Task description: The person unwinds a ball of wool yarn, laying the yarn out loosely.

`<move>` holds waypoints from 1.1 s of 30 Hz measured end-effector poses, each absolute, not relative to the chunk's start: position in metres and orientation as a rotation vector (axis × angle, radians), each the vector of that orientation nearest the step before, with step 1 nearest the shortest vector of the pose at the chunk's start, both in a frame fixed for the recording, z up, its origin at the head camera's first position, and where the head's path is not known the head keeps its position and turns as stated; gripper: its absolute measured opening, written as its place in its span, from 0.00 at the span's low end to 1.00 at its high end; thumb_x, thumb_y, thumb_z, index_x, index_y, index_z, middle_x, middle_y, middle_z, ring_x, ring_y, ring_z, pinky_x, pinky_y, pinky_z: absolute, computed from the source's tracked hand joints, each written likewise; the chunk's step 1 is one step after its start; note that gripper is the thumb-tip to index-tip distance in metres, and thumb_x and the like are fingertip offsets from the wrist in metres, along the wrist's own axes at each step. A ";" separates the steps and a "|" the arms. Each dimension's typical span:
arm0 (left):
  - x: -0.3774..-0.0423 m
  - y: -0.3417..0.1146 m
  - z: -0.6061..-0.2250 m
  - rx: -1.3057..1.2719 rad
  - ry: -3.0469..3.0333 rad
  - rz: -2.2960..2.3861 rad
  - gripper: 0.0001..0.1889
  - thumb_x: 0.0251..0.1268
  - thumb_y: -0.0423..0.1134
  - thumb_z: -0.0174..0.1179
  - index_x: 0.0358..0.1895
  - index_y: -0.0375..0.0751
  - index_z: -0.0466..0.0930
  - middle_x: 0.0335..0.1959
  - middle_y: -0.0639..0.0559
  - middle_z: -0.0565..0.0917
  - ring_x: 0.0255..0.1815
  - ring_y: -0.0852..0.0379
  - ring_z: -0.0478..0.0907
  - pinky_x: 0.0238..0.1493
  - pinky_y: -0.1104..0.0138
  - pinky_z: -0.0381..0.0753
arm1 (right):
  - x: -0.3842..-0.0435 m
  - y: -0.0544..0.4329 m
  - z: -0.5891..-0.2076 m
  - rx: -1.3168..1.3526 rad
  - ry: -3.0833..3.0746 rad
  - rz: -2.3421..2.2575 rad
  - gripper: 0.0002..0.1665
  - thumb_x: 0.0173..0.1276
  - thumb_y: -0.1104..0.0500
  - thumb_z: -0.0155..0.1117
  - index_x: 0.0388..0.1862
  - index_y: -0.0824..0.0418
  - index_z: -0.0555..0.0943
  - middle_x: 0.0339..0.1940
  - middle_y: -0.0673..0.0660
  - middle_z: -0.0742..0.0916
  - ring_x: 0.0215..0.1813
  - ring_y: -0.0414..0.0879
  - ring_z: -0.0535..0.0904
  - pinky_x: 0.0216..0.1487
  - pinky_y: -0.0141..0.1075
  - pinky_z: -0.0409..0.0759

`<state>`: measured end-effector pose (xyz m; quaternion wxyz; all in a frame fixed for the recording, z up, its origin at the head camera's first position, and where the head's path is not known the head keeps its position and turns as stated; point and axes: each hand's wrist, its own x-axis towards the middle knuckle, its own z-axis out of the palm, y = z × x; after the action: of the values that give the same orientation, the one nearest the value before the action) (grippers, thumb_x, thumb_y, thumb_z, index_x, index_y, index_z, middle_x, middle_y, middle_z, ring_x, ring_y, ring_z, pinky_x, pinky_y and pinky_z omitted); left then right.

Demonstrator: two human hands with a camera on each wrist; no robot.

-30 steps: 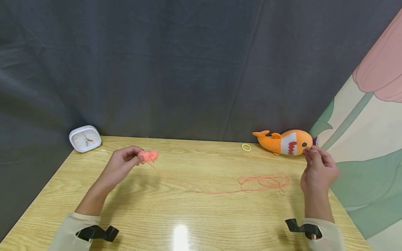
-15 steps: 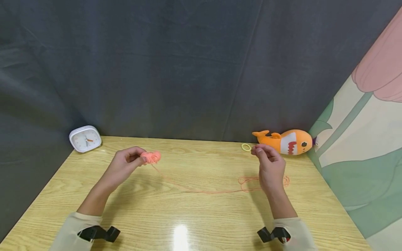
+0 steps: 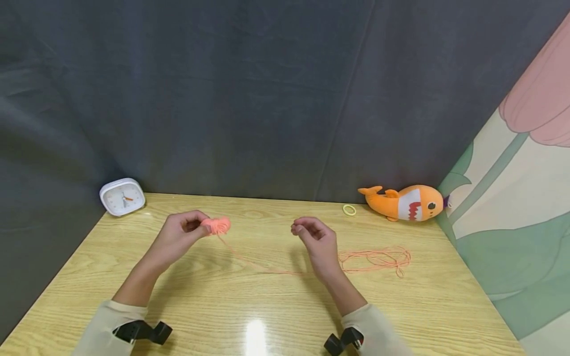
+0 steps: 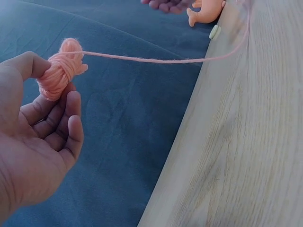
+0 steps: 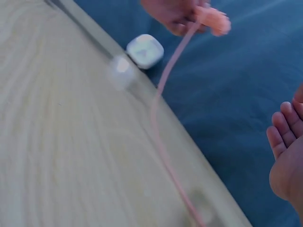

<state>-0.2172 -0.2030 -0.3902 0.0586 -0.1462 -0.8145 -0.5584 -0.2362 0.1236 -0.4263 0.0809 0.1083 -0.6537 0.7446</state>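
Near the left of the table, my left hand [image 3: 180, 238] pinches a small wound bundle of coral-pink yarn [image 3: 218, 226] between thumb and fingers. In the left wrist view the yarn bundle [image 4: 57, 78] has its turns wrapped round the middle. One strand [image 3: 256, 267] hangs from it down to the tabletop and runs right, passing behind my right wrist. Loose loops of the same yarn [image 3: 378, 258] lie on the table right of that wrist. My right hand [image 3: 319, 244] is raised over mid-table, fingers loosely bent, nothing seen in them.
A white alarm clock [image 3: 122, 197] stands at the table's back left corner. At the back right lie a yellow ring [image 3: 349, 210] and an orange shark plush [image 3: 403, 201]. A dark curtain [image 3: 249, 99] hangs behind the wooden table [image 3: 213, 316].
My right hand has swept left from beside the plush, over the loose yarn, to mid-table. My left hand has shifted slightly right with the yarn bundle.
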 end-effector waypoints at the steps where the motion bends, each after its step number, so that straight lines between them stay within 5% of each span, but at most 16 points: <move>1: -0.217 -0.203 -0.391 -0.439 -2.471 -1.685 0.08 0.74 0.37 0.63 0.42 0.33 0.84 0.34 0.60 0.83 0.31 0.61 0.75 0.34 0.69 0.78 | -0.236 0.118 -0.428 0.352 -1.964 2.238 0.12 0.74 0.67 0.64 0.49 0.77 0.80 0.37 0.47 0.89 0.42 0.39 0.86 0.53 0.32 0.85; 11: -0.217 -0.201 -0.389 -0.428 -2.432 -1.722 0.07 0.74 0.34 0.62 0.43 0.31 0.84 0.35 0.62 0.84 0.33 0.64 0.78 0.38 0.71 0.81 | -0.231 0.080 -0.448 0.614 -2.033 2.324 0.15 0.74 0.66 0.63 0.52 0.78 0.80 0.41 0.48 0.88 0.45 0.36 0.86 0.54 0.30 0.85; 18: -0.213 -0.197 -0.387 -0.418 -2.424 -1.741 0.09 0.74 0.35 0.62 0.44 0.29 0.83 0.36 0.61 0.84 0.35 0.63 0.79 0.39 0.71 0.81 | -0.223 0.052 -0.462 0.673 -2.203 2.389 0.15 0.75 0.66 0.63 0.55 0.75 0.80 0.52 0.71 0.85 0.49 0.38 0.85 0.55 0.29 0.84; 21: -0.213 -0.197 -0.387 -0.412 -2.420 -1.746 0.09 0.75 0.34 0.62 0.44 0.29 0.83 0.36 0.61 0.84 0.35 0.63 0.80 0.40 0.71 0.81 | -0.221 0.047 -0.466 0.727 -2.275 2.362 0.15 0.75 0.65 0.63 0.57 0.71 0.81 0.54 0.71 0.85 0.51 0.38 0.84 0.54 0.27 0.83; 33: -0.214 -0.198 -0.386 -0.434 -2.392 -1.748 0.09 0.74 0.33 0.62 0.44 0.28 0.83 0.36 0.61 0.84 0.36 0.62 0.81 0.40 0.71 0.82 | -0.214 0.058 -0.458 0.870 -2.381 2.231 0.11 0.75 0.62 0.65 0.50 0.67 0.85 0.48 0.74 0.87 0.40 0.34 0.82 0.42 0.26 0.80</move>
<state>-0.2135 -0.1984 -0.3862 0.0735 -0.1446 -0.7966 -0.5823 -0.2141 0.0580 -0.4577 -0.1174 0.2558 -0.7001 0.6562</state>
